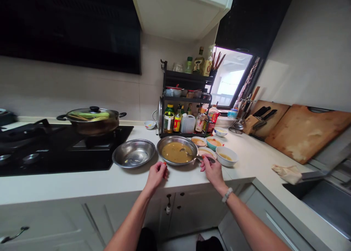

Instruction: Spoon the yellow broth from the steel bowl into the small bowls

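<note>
- The spoon (192, 155) is gripped at its handle by the right hand (211, 170), fingers closed, tip dipped in the yellow mix (175, 153).
- The steel bowl (177, 137) is kept near the counter (82, 185) front edge, within easy reach; the left hand (157, 172) is rested just beside it, fingers curled, empty.

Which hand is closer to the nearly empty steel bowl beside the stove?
The left. The left hand rests on the counter just in front-right of the steel bowl; the right hand is farther right, past the soup-filled bowl, at the spoon handle.
</note>
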Demonstrator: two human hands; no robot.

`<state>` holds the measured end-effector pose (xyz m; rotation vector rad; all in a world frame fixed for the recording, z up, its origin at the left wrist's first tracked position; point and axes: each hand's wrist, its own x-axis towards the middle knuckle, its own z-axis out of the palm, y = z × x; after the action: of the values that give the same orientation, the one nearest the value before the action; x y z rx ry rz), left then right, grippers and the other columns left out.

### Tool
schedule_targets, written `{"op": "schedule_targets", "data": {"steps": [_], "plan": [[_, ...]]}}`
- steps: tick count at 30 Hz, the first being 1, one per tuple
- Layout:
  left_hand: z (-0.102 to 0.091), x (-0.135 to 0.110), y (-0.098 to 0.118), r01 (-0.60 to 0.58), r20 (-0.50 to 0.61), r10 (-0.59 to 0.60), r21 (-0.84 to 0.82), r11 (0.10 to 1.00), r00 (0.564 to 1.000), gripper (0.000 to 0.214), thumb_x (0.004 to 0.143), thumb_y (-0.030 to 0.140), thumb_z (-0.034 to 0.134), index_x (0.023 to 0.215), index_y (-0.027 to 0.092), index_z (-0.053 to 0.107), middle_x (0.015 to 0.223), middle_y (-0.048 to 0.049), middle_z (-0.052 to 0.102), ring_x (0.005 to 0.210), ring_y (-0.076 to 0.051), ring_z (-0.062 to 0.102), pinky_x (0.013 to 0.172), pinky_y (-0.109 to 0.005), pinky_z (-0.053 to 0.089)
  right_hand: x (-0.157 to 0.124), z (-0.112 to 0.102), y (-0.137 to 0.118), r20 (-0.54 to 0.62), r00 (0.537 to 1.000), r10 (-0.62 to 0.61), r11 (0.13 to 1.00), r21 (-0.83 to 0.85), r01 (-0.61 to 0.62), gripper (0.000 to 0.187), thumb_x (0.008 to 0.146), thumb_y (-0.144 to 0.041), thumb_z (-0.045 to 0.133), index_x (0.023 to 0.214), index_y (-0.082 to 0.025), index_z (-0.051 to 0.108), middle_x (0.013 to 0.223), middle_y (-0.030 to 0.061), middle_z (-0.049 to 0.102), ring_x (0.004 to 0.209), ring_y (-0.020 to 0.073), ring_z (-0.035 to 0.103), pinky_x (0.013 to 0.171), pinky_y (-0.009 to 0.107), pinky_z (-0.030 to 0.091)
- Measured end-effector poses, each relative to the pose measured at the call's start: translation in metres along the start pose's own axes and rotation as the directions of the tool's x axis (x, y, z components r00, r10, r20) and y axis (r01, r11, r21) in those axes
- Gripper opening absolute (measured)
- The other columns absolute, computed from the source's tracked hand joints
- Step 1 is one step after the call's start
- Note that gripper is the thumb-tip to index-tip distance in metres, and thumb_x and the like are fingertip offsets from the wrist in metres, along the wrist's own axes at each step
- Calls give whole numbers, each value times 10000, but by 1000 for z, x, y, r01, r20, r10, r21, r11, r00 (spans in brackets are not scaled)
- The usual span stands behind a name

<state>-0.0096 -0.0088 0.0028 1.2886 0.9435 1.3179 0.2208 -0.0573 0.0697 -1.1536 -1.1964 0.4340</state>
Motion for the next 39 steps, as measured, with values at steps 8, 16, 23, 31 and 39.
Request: {"op": "schedule_targets", "data": {"steps": [8,16,23,31,39], "plan": [[0,0,-1,0,3,0,-26,1000,1000,450,714,601,592,595,173,515,489,35,513,400,-90,470,407,-208,402,13,-3,5,-198,942,270,937,280,-210,346,632,-463,717,769,-184,563,482,-2,604,424,162,565,348,237,432],[0,-1,0,9,-8,-9,-24,1000,1000,441,711,593,598,603,173,522,506,33,518,417,-94,475,423,-216,408,14,-16,-5,-204,937,284,919,337,-205,263,629,-356,714,762,-185,566,492,-8,610,397,140,526,331,228,406],[-2,1,-5,-14,13,15,-9,1000,1000,436,750,583,577,618,171,522,504,32,520,420,-90,467,427,-208,401,19,-27,-11,-235,921,310,901,383,-205,248,604,-316,718,741,-175,568,481,-15,602,395,135,539,324,212,401],[-1,1,-4,-19,13,19,-20,1000,1000,426,756,570,577,620,171,519,495,38,511,421,-93,466,420,-210,410,27,-47,-20,-304,903,302,903,394,-169,316,563,-309,748,773,-141,581,507,-3,622,414,119,571,342,171,416],[-3,4,-10,-26,20,27,-8,1000,999,415,763,558,572,622,170,528,499,35,521,431,-94,472,427,-204,402,42,-94,-27,-446,862,239,929,365,-69,280,523,-253,739,728,-130,593,537,-7,623,439,123,600,335,161,422]]}}
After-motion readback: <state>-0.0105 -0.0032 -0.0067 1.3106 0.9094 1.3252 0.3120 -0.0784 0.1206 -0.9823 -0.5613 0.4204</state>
